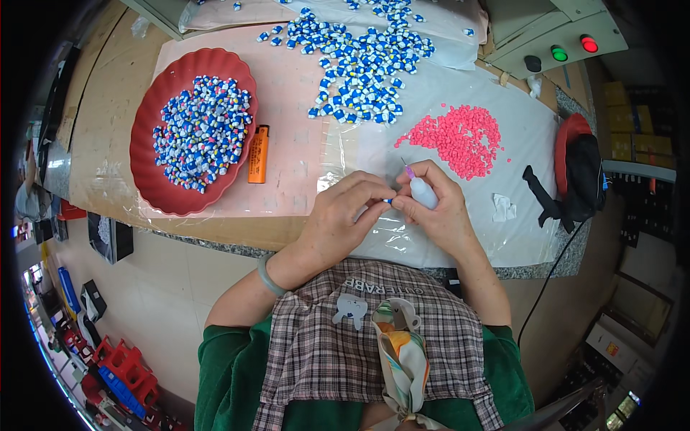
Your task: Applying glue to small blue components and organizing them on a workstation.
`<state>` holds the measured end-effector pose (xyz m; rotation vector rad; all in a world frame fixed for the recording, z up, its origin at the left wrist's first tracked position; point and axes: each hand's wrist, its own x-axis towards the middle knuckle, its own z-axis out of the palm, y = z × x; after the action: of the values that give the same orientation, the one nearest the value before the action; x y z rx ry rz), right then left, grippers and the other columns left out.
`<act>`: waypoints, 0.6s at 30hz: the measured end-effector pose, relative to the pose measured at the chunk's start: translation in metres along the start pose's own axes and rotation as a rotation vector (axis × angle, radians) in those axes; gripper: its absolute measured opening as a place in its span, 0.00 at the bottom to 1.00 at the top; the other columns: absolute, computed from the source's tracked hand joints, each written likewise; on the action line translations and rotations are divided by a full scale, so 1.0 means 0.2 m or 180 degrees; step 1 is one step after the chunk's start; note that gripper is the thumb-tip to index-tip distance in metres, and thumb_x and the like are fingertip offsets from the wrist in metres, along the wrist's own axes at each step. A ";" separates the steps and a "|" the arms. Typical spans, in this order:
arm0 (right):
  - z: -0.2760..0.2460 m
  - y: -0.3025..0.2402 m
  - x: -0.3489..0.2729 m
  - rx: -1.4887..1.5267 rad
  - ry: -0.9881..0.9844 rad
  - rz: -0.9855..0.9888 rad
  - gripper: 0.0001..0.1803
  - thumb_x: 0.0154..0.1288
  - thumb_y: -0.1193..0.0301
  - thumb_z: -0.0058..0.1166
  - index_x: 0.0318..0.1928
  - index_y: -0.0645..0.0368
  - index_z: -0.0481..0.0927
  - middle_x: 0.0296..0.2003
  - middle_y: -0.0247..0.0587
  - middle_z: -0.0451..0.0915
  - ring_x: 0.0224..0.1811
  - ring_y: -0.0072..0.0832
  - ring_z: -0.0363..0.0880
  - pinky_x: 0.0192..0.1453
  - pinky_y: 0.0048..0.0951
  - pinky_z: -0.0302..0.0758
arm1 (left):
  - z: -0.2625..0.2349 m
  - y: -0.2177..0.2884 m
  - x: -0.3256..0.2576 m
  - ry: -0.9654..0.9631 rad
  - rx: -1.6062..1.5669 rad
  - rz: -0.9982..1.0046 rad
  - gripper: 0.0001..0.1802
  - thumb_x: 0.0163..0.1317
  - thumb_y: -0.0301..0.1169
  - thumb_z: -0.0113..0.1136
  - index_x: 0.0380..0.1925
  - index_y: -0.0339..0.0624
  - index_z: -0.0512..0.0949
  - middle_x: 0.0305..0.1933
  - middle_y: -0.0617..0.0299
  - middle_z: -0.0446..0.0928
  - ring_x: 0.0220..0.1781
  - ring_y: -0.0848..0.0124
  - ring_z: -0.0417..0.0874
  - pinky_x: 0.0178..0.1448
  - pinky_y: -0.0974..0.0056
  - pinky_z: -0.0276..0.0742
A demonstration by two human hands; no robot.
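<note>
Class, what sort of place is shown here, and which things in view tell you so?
Probably a hand-assembly workshop: many tiny blue-and-white pieces and pink pieces lie on the worktable, and the right hand holds a needle-tipped bottle.

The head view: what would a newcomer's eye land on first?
Probably the bright pink heap of tiny pieces on the white sheet, right of centre, and the blue-and-white pieces spread beyond the hands. The big red scalloped bowl at left also stands out. At centre, the right hand holds a small white bottle with a thin tip.
</note>
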<state>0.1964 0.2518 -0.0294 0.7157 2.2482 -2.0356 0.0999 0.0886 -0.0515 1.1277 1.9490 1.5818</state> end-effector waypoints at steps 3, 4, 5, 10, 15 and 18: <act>-0.01 0.03 0.01 -0.0292 0.0066 -0.0333 0.17 0.56 0.79 0.65 0.45 0.60 0.74 0.32 0.31 0.76 0.28 0.13 0.73 0.29 0.17 0.72 | -0.01 0.00 0.00 -0.0055 -0.0084 -0.0034 0.10 0.55 0.18 0.65 0.39 0.35 0.80 0.44 0.56 0.80 0.44 0.69 0.83 0.41 0.69 0.82; -0.02 0.03 0.00 -0.0287 0.0070 -0.0345 0.17 0.56 0.79 0.65 0.45 0.60 0.74 0.32 0.31 0.76 0.28 0.13 0.73 0.29 0.17 0.72 | -0.01 0.00 0.00 -0.0056 -0.0075 -0.0025 0.10 0.55 0.18 0.65 0.39 0.35 0.80 0.44 0.56 0.80 0.44 0.69 0.83 0.41 0.69 0.82; -0.02 0.03 0.01 -0.0442 0.0114 -0.0457 0.17 0.56 0.78 0.66 0.45 0.59 0.74 0.33 0.33 0.79 0.30 0.16 0.76 0.33 0.20 0.74 | 0.00 -0.01 0.00 -0.0041 -0.0380 -0.0193 0.10 0.56 0.18 0.64 0.39 0.35 0.80 0.44 0.56 0.80 0.44 0.70 0.83 0.43 0.68 0.82; -0.02 0.04 0.01 -0.0348 0.0202 -0.0542 0.17 0.57 0.75 0.66 0.46 0.59 0.74 0.32 0.33 0.81 0.30 0.17 0.78 0.34 0.21 0.75 | -0.01 0.00 0.03 -0.0130 -0.2242 -0.1266 0.08 0.62 0.21 0.60 0.42 0.34 0.79 0.44 0.60 0.79 0.45 0.72 0.82 0.49 0.67 0.80; -0.04 0.05 -0.01 0.0307 0.0362 -0.0331 0.11 0.63 0.76 0.60 0.44 0.60 0.74 0.27 0.30 0.75 0.25 0.13 0.73 0.27 0.16 0.70 | -0.11 -0.07 0.20 -0.0018 -0.1289 -0.1223 0.09 0.67 0.27 0.55 0.42 0.34 0.79 0.42 0.65 0.79 0.40 0.80 0.79 0.39 0.67 0.77; -0.06 0.08 -0.01 0.0369 0.0337 -0.0343 0.10 0.63 0.77 0.60 0.43 0.61 0.75 0.28 0.30 0.76 0.25 0.14 0.73 0.26 0.17 0.70 | -0.12 -0.07 0.33 0.0275 0.0350 -0.0329 0.08 0.60 0.25 0.60 0.39 0.37 0.79 0.37 0.60 0.77 0.36 0.69 0.78 0.37 0.62 0.74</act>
<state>0.2077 0.2622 -0.0424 0.7422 2.2871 -2.2449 0.0384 0.1248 -0.0465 0.9975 2.1375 1.5086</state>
